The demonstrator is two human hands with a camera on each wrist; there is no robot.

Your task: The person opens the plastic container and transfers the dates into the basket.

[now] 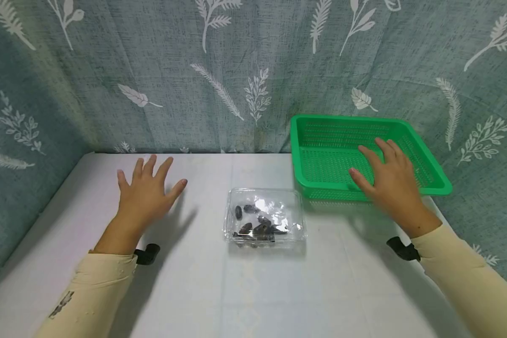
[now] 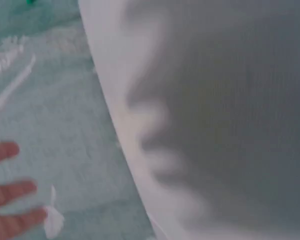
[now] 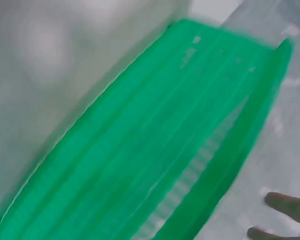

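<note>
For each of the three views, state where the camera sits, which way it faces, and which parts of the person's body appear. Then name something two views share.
Head: worn on the head, looking forward and down at the white table, clear box and green basket; left hand, right hand and sleeves show.
Left wrist: blurred; table edge, curtain, fingertips.
Right wrist: blurred basket, fingertips.
Shared: head and right wrist both show the basket.

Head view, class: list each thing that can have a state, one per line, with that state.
left hand: open, fingers spread, above the table, holding nothing.
right hand: open, fingers straight, over the near rim of the green basket.
green basket: upright, nothing visible inside.
clear plastic box: lid shut, dark pieces inside.
</note>
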